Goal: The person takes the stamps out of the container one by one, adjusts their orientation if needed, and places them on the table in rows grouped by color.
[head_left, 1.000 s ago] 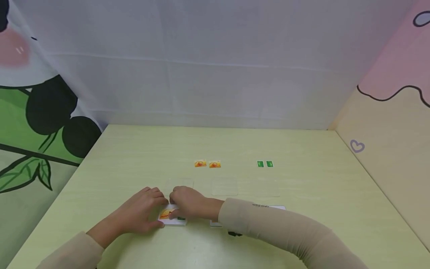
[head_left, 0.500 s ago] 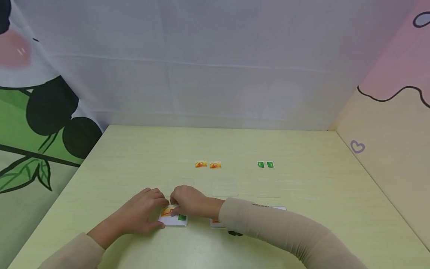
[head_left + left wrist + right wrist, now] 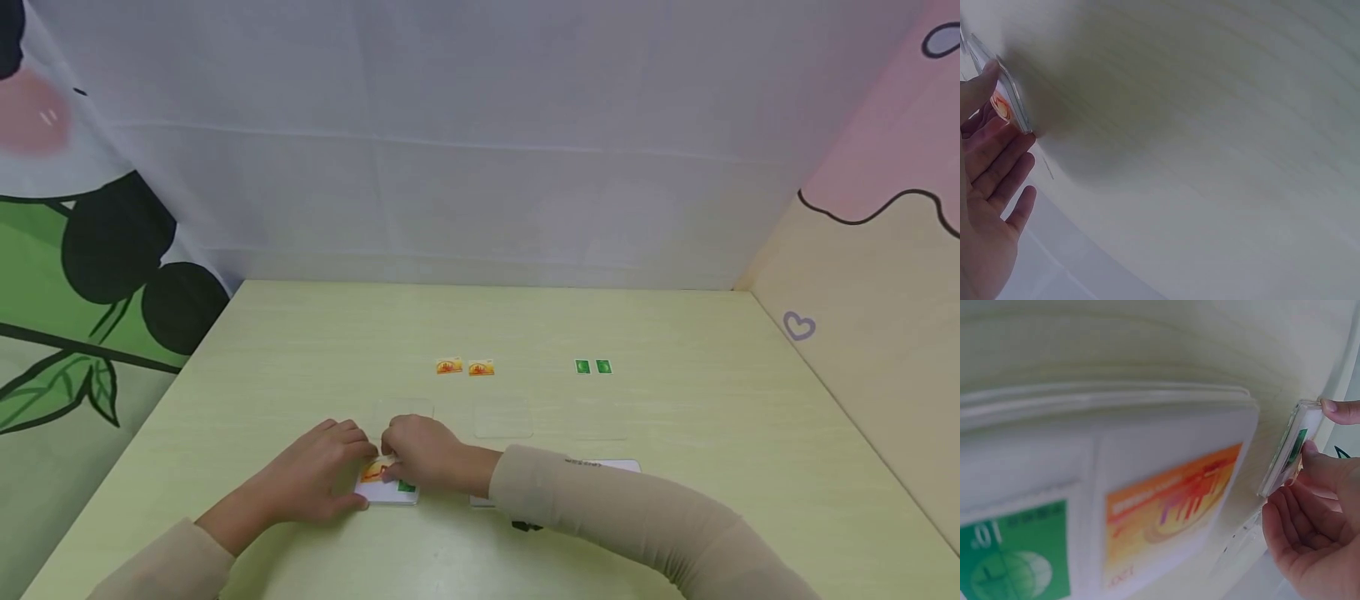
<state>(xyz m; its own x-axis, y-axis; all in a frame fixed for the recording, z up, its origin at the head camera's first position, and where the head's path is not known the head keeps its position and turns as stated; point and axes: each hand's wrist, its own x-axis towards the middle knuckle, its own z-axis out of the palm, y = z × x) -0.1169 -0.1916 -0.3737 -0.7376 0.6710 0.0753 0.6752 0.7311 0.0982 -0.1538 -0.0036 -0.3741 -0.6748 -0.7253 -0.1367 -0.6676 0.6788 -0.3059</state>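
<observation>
A white rectangular card stack with clear edges (image 3: pixel 386 497) lies low on the table, left of centre. It bears an orange-yellow stamp (image 3: pixel 372 472) and a green stamp (image 3: pixel 407 486). My left hand (image 3: pixel 315 471) holds its left end, thumb at the near corner and fingers at the far edge. From the far right, my right hand (image 3: pixel 426 454) reaches over it; the thumb rests at the orange stamp's edge and the other fingers curl at the far side. In the right wrist view this thumb (image 3: pixel 1313 450) overlaps the stack's face, close to the green stamp.
A second white stack (image 3: pixel 1179 428) with a green and an orange stamp fills the right wrist view's foreground. A third (image 3: pixel 622 464) shows past the right sleeve. Farther back lie several clear plates (image 3: pixel 502 418), two orange stamps (image 3: pixel 449 366) and two green stamps (image 3: pixel 582 367).
Both hands stay at the left stack with hardly any movement. The right thumb has shifted slightly, and more of the green stamp shows than a second ago.
</observation>
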